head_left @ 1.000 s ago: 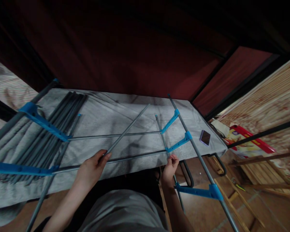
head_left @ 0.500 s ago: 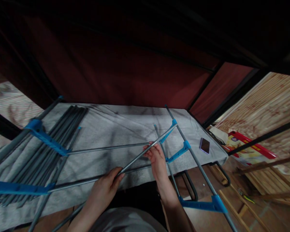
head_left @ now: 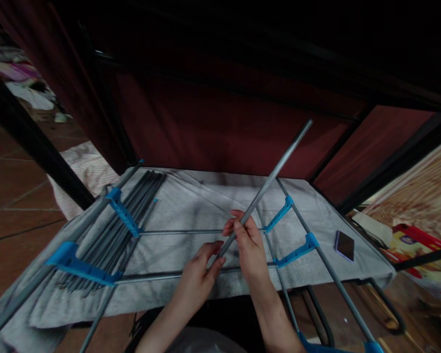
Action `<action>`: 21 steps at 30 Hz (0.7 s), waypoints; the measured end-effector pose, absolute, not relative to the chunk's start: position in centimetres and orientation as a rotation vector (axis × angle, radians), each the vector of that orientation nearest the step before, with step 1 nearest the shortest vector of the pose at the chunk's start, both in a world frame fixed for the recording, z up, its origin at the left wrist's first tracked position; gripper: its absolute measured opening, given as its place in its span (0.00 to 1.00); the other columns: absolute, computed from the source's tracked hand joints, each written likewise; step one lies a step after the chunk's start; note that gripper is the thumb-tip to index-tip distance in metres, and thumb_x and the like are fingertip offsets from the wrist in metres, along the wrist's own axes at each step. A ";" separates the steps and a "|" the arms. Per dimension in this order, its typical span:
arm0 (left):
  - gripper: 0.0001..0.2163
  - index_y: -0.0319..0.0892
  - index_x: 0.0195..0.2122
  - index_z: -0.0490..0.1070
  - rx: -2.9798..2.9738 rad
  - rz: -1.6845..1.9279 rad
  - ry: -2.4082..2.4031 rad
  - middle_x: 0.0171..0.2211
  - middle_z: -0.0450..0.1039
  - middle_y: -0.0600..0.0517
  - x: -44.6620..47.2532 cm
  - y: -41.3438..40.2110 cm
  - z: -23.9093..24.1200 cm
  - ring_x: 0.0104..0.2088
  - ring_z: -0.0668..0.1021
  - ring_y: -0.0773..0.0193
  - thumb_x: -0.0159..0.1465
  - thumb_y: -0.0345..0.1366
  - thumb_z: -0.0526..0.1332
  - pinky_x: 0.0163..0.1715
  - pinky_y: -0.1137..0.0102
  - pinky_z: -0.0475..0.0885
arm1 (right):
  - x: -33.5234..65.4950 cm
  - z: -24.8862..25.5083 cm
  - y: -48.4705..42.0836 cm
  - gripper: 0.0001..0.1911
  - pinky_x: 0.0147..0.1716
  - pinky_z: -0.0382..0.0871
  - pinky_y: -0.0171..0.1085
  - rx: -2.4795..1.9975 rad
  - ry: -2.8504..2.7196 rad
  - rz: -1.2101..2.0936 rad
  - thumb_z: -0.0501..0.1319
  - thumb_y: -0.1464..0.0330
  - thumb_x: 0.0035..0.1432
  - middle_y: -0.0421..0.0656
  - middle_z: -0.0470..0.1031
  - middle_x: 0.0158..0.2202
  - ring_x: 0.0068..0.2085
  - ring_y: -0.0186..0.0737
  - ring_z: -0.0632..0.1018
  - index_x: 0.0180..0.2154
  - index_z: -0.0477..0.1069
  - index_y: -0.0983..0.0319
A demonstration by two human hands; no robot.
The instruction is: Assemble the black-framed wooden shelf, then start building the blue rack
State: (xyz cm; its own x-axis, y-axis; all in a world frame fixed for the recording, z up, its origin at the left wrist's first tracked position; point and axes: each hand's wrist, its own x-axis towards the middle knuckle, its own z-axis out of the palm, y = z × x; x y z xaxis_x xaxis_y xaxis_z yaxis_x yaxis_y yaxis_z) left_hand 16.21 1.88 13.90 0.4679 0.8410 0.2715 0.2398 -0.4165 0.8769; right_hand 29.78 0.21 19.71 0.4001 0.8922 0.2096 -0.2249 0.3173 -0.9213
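Both hands hold one long grey metal rod [head_left: 275, 169] that slants up to the right, its far end raised above the table. My left hand [head_left: 200, 272] pinches the rod's lower end between thumb and fingers. Just above it, my right hand [head_left: 247, 241] is wrapped round the rod. Under them a partly built rack of grey rods and blue plastic connectors [head_left: 296, 252] lies flat on a grey cloth [head_left: 191, 201].
A bundle of loose grey rods [head_left: 137, 206] lies at the left of the cloth, crossed by blue connectors [head_left: 123, 213]. A phone [head_left: 344, 245] rests near the cloth's right edge. Dark red panels stand behind. Tiled floor shows at left, wooden slats at right.
The rod lay on the rack a second ago. My right hand left the near rail and took the rod, and both hands have lifted it so its far end points up.
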 end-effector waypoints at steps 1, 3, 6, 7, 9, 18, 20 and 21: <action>0.14 0.45 0.52 0.71 1.900 0.956 0.908 0.47 0.76 0.46 15.9 1.8 13.9 0.48 0.78 0.57 0.67 0.41 0.58 0.48 0.65 0.72 | 30.0 20.3 0.3 0.14 0.39 0.69 0.37 -0.952 -0.854 0.816 0.60 0.61 0.62 0.39 0.74 0.34 0.35 0.34 0.74 0.47 0.71 0.59; 0.14 0.46 0.52 0.72 1.873 0.983 0.938 0.46 0.75 0.46 15.3 1.9 13.7 0.46 0.78 0.58 0.67 0.41 0.58 0.48 0.64 0.72 | 30.3 21.6 0.6 0.13 0.38 0.68 0.36 -0.934 -0.873 0.735 0.59 0.63 0.62 0.38 0.72 0.32 0.34 0.34 0.73 0.47 0.71 0.58; 0.12 0.46 0.49 0.74 1.805 1.052 0.970 0.44 0.75 0.47 14.3 2.3 13.4 0.43 0.78 0.59 0.67 0.41 0.57 0.45 0.65 0.73 | 30.4 23.4 0.8 0.11 0.36 0.67 0.36 -0.910 -0.932 0.639 0.59 0.64 0.62 0.38 0.71 0.31 0.33 0.34 0.72 0.46 0.71 0.58; 0.12 0.46 0.48 0.74 1.779 1.083 0.976 0.44 0.76 0.47 13.9 2.6 13.4 0.43 0.78 0.59 0.67 0.41 0.58 0.44 0.65 0.73 | 30.3 23.9 0.9 0.11 0.35 0.67 0.35 -0.906 -0.959 0.611 0.59 0.64 0.62 0.37 0.71 0.31 0.32 0.34 0.72 0.46 0.71 0.58; 0.11 0.45 0.46 0.75 1.715 1.147 1.004 0.43 0.76 0.48 13.2 3.0 13.6 0.43 0.78 0.59 0.66 0.41 0.59 0.44 0.65 0.73 | 29.9 24.6 1.2 0.11 0.35 0.67 0.35 -0.918 -1.038 0.569 0.58 0.64 0.63 0.37 0.71 0.31 0.33 0.34 0.73 0.46 0.70 0.58; 0.17 0.45 0.50 0.73 1.263 1.425 1.067 0.46 0.76 0.48 10.9 3.7 17.1 0.44 0.78 0.59 0.60 0.40 0.66 0.42 0.68 0.74 | 28.2 20.5 3.8 0.14 0.50 0.66 0.41 -1.222 -1.812 0.275 0.52 0.70 0.68 0.44 0.75 0.47 0.49 0.40 0.74 0.51 0.70 0.57; 0.20 0.46 0.52 0.71 1.187 1.451 1.055 0.47 0.76 0.49 10.8 3.5 17.4 0.46 0.77 0.59 0.58 0.39 0.68 0.43 0.68 0.74 | 28.1 18.4 4.4 0.16 0.51 0.65 0.43 -1.304 -1.933 0.189 0.51 0.73 0.67 0.44 0.76 0.47 0.48 0.42 0.73 0.53 0.69 0.57; 0.21 0.47 0.53 0.71 1.147 1.452 1.038 0.48 0.76 0.49 10.8 3.4 17.3 0.47 0.77 0.59 0.57 0.38 0.68 0.43 0.69 0.74 | 28.1 17.3 4.6 0.17 0.51 0.65 0.43 -1.342 -1.983 0.155 0.51 0.74 0.67 0.44 0.76 0.46 0.48 0.43 0.73 0.53 0.69 0.56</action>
State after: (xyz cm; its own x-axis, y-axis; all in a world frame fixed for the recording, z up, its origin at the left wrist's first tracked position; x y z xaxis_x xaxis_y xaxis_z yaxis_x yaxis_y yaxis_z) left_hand 10.83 3.45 17.31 -0.0777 0.9861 0.1466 -0.1806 -0.1585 0.9707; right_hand 28.11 4.59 17.34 -0.1934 0.8464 0.4961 0.7592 0.4494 -0.4708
